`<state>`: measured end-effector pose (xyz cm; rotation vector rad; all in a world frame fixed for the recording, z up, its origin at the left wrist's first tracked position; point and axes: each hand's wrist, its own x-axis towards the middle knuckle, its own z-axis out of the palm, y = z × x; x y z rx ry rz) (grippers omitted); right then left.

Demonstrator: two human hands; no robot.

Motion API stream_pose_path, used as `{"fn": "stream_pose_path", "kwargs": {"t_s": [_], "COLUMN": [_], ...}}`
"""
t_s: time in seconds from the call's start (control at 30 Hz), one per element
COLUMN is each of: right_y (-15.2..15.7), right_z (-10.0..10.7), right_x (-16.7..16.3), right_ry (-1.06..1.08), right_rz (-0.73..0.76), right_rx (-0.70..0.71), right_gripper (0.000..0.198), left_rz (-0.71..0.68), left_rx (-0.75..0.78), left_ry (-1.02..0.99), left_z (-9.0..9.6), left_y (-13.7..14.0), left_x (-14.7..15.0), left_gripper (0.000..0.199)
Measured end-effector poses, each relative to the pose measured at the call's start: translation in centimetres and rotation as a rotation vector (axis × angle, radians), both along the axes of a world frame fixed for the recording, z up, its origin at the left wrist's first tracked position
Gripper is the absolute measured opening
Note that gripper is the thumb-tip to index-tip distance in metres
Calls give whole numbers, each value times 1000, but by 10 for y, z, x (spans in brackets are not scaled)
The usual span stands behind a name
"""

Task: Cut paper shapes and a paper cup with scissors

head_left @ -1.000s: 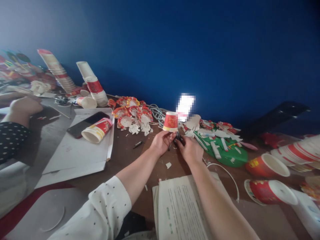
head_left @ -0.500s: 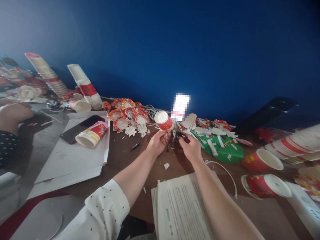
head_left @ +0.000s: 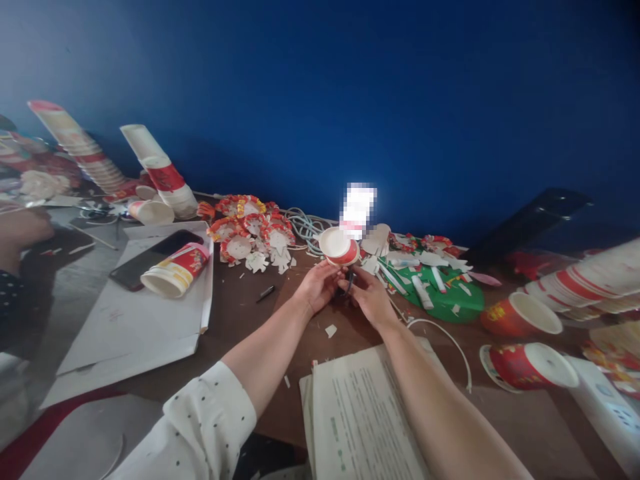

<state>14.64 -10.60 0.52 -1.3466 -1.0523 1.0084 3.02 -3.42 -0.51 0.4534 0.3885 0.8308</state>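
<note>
My left hand (head_left: 320,285) is closed on a red and white paper cup (head_left: 336,247), tilted so that its pale round end shows. Just to the right, my right hand (head_left: 369,293) is closed around dark-handled scissors (head_left: 349,283), close under the cup. The blades are hidden, so I cannot tell whether they touch the cup. Behind the hands leans a bright, blurred-out screen (head_left: 358,210). Left of the cup lies a heap of cut red and white paper pieces (head_left: 253,230). A small white scrap (head_left: 331,330) lies below my hands.
Printed sheets (head_left: 350,407) lie in front. On the left are a white folder (head_left: 115,327), a phone (head_left: 150,257), cups (head_left: 175,270) and leaning cup stacks (head_left: 163,177). A green sheet (head_left: 460,300) with scraps and cups (head_left: 525,317) lie right. A co-worker's hand (head_left: 30,230) shows far left.
The cup has turned and shifted slightly right and down. My right hand has come closer to my left hand, bringing the scissors under the cup. The view has shifted a little.
</note>
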Motion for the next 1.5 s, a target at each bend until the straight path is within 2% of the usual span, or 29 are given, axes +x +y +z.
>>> {"fn": "stream_pose_path", "kwargs": {"t_s": [0.13, 0.27, 0.4, 0.7, 0.97, 1.13, 1.2, 1.37, 1.5], "right_y": [0, 3, 6, 6, 4, 4, 4, 2, -5], "right_z": [-6, -9, -9, -5, 0, -5, -8, -6, 0], "right_x": [0, 3, 8, 7, 10, 10, 9, 5, -3], "right_ry": [-3, 56, 172, 324, 436, 387, 304, 52, -15], "right_rz": [-54, -256, -389, -379, -283, -279, -292, -295, -186], "right_rx": [-21, 29, 97, 112, 165, 156, 137, 101, -49], "right_gripper": [47, 55, 60, 54, 43, 47, 50, 43, 48], "left_rz": [-7, 52, -26, -136, -14, -42, -5, 225, 334], "left_rx": [31, -51, -97, -19, -51, 9, -1, -165, -296], "left_ry": [28, 2, -12, 114, 113, 65, 44, -83, -140], "left_z": [-2, -1, -1, -4, 3, 0, -1, 2, 8], "left_y": [1, 1, -1, -4, 0, 2, 4, 15, 22], "left_x": [0, -1, -1, 1, -3, -4, -5, -7, -11], "left_gripper": [15, 15, 18, 15, 21, 33, 32, 22, 25]}}
